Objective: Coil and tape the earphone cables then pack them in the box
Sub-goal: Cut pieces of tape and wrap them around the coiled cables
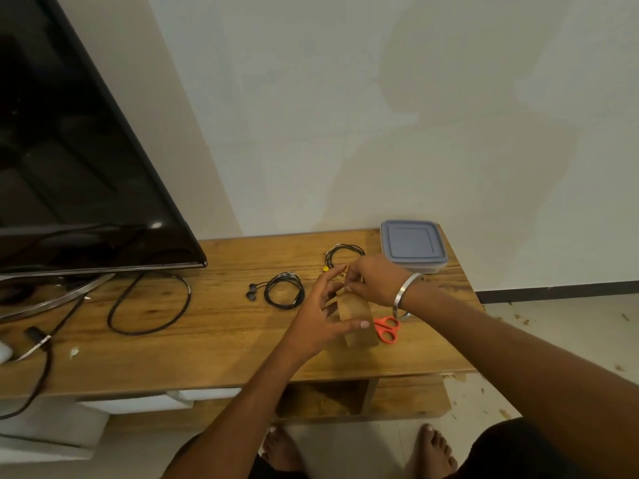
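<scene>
Tape [358,318] between both hands, coiled earphones [284,294] just left

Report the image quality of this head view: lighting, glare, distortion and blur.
Head view: dim, soft indoor light; a small glare spot on the dark TV screen; wide-angle bending tilts the TV and the table edges; the left hand and right hand look slightly soft around the brown tape.

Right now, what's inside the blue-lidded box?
Cannot tell. The lid is on the box, hiding the contents. Two coiled earphones lie outside it on the table.
</scene>
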A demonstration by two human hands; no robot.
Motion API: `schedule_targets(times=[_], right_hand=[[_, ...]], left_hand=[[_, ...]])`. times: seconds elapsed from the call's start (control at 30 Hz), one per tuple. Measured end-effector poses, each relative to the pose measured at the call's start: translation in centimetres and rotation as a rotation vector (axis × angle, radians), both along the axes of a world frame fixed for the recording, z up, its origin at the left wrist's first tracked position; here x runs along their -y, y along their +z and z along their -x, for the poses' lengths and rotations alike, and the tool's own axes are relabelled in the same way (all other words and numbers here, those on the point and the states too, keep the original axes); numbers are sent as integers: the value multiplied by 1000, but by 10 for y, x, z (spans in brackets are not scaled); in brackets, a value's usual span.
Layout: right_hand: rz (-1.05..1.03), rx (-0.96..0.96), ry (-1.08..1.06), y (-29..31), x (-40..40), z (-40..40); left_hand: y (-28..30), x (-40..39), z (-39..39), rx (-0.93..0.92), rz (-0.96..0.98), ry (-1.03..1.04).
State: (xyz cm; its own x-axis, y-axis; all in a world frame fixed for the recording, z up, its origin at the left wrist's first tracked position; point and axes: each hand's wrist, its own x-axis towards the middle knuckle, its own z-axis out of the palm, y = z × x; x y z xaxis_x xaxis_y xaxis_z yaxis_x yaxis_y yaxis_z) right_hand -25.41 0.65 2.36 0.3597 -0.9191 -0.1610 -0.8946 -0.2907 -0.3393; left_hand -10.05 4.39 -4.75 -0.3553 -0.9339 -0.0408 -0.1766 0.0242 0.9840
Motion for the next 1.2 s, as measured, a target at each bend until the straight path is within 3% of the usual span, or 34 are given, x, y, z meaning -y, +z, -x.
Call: schedule_targets(times=[0.37, 0.67, 0.83, 1.2], right_hand=[[16, 178, -39, -17, -9, -5], [-66, 340, -89, -29, -6, -4], [-80, 319, -104, -27, -4, -9], [-201, 323, -105, -19, -1, -1]], left_hand=[[16, -6, -23, 229, 102, -12], [6, -11, -31, 96, 45, -15], [3, -10, -32, 59, 49, 15], [6, -9, -19, 170, 356, -19]])
